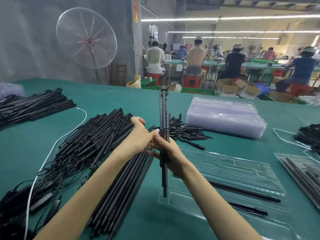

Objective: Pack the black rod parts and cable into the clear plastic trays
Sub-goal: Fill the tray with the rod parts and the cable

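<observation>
Standing upright, black rod bundle (164, 108), cable-wrapped middle

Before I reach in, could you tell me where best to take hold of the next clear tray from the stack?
Probably by the near long edge of the top tray on the stack of clear trays, coming from the front. The flanges there fan out, stepped, so fingers could slip under one. The short pointed rods lie close to its left side.
</observation>
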Motion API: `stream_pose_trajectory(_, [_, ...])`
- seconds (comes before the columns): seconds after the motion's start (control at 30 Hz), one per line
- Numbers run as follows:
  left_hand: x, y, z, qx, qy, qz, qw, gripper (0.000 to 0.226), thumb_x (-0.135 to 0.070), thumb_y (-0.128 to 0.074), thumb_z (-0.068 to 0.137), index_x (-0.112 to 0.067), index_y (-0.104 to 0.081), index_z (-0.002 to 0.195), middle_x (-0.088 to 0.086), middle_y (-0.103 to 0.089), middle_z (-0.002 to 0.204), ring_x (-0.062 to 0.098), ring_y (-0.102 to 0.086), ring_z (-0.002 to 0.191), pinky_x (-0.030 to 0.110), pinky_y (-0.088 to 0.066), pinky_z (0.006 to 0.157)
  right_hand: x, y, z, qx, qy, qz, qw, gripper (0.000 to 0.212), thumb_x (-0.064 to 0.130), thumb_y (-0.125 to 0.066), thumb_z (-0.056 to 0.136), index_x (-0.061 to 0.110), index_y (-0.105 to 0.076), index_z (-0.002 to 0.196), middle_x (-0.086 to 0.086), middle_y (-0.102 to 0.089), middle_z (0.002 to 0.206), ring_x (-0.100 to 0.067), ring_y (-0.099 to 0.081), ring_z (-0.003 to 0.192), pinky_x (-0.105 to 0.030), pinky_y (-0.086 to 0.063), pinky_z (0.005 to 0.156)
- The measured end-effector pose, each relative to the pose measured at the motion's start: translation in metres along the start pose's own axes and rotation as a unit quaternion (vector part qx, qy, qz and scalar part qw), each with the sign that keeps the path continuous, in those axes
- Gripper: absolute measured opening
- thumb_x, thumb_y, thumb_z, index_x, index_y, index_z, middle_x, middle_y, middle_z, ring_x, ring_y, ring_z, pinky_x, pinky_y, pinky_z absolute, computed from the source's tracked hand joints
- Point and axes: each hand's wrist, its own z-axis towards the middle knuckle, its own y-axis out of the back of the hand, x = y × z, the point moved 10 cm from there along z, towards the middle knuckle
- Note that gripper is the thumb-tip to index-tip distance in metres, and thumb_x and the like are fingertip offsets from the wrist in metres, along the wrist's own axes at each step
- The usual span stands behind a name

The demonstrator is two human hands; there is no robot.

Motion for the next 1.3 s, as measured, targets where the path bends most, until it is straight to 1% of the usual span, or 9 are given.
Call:
stream_pose_trajectory(0.17, [0.025, 0.018, -0.015, -0.027, 0.024, 0.021, 0.999, 0.023, -0.01, -0.045, 0.099, -0.013, -0.024, 0.109, 0.014, -0.041, 0.098, 0.017, -0.035, 0.045, 0.017, -0.028, 0.035, -0.008, 0.05, -0.003, -0.209, 0.038, 0.1, 0.972, 0.027, -0.003, -0.063, 0.086, 0.015, -0.044, 0.079, 0.004, -0.056, 0.055, -0.008, -0.055, 0.044, -0.018, -0.05, 0.046])
stream_pose_trajectory(0.3, [0.054, -0.008, -0.063, 0.243, 0.042, 0.229, 0.942, 0.02, -0.016, -0.032, 0.104, -0.014, -0.049, 0.094, 0.0, -0.054, 0.066, 0.004, -0.039, 0.04, 0.017, -0.032, 0.044, 0.003, 0.076, -0.008, -0.284, 0.067, 0.079, 0.953, 0.033, -0.006, -0.065, 0.083, 0.016, -0.042, 0.08, 0.0, -0.052, 0.062, -0.009, -0.052, 0.045, -0.017, -0.046, 0.045])
stream_pose_trajectory(0.43, [0.035, -0.027, -0.108, 0.361, 0.085, -0.061, 0.927, 0.015, -0.013, -0.035, 0.104, -0.009, -0.044, 0.092, -0.003, -0.048, 0.055, 0.002, -0.032, 0.032, 0.012, -0.027, 0.031, -0.005, 0.069, 0.001, -0.23, 0.042, 0.063, 0.97, 0.034, -0.005, -0.066, 0.083, 0.018, -0.041, 0.081, -0.005, -0.051, 0.07, -0.017, -0.052, 0.056, -0.016, -0.042, 0.042])
stream_pose_trajectory(0.57, [0.0, -0.056, -0.146, 0.377, 0.266, -0.608, 0.646, 0.013, 0.013, -0.057, 0.086, 0.002, -0.051, 0.091, 0.003, -0.035, 0.058, 0.009, -0.027, 0.033, 0.019, -0.025, 0.028, -0.024, 0.041, 0.0, -0.094, -0.058, -0.078, 0.991, 0.034, -0.001, -0.067, 0.084, 0.019, -0.041, 0.075, 0.006, -0.051, 0.056, -0.005, -0.046, 0.043, -0.014, -0.037, 0.04])
stream_pose_trajectory(0.6, [0.008, -0.065, -0.149, 0.348, 0.273, -0.614, 0.653, 0.016, 0.013, -0.063, 0.082, 0.002, -0.053, 0.087, 0.002, -0.033, 0.056, 0.007, -0.025, 0.031, 0.019, -0.024, 0.028, -0.028, 0.037, -0.002, -0.072, -0.075, -0.105, 0.989, 0.035, -0.001, -0.066, 0.084, 0.02, -0.04, 0.074, 0.007, -0.051, 0.055, -0.004, -0.046, 0.043, -0.014, -0.036, 0.04])
stream_pose_trajectory(0.7, [0.046, -0.085, -0.155, 0.311, 0.188, -0.297, 0.883, 0.013, -0.011, -0.043, 0.099, -0.013, -0.044, 0.086, -0.004, -0.032, 0.053, 0.002, -0.022, 0.031, 0.015, -0.023, 0.033, -0.036, 0.027, -0.009, -0.034, -0.093, -0.115, 0.988, 0.036, 0.002, -0.066, 0.085, 0.021, -0.039, 0.072, 0.004, -0.051, 0.059, -0.005, -0.046, 0.046, -0.013, -0.035, 0.041])
stream_pose_trajectory(0.77, [0.054, -0.088, -0.141, 0.297, 0.084, -0.086, 0.947, 0.022, -0.017, -0.029, 0.105, -0.016, -0.041, 0.086, -0.006, -0.033, 0.054, 0.003, -0.021, 0.034, 0.015, -0.02, 0.037, -0.034, 0.022, -0.012, -0.023, -0.077, -0.109, 0.991, 0.036, 0.003, -0.065, 0.086, 0.021, -0.038, 0.073, 0.006, -0.048, 0.058, -0.007, -0.046, 0.048, -0.014, -0.037, 0.042])
stream_pose_trajectory(0.97, [0.042, -0.104, -0.123, 0.318, 0.079, -0.144, 0.934, 0.026, -0.021, -0.029, 0.106, -0.019, -0.044, 0.084, -0.008, -0.035, 0.055, 0.002, -0.022, 0.035, 0.013, -0.021, 0.039, -0.023, 0.025, -0.013, -0.035, -0.051, -0.131, 0.989, 0.03, 0.005, -0.059, 0.091, 0.02, -0.037, 0.076, 0.003, -0.047, 0.067, -0.007, -0.055, 0.056, -0.017, -0.045, 0.05])
stream_pose_trajectory(1.3, [0.104, 0.006, -0.104, 0.178, -0.003, 0.239, 0.955, 0.024, -0.04, -0.043, 0.099, -0.026, -0.051, 0.082, -0.008, -0.052, 0.067, 0.004, -0.046, 0.06, 0.023, -0.042, 0.063, 0.004, 0.092, -0.017, -0.237, 0.054, 0.171, 0.955, 0.03, 0.003, -0.05, 0.095, 0.021, -0.04, 0.073, 0.004, -0.046, 0.053, -0.004, -0.044, 0.043, -0.012, -0.039, 0.039])
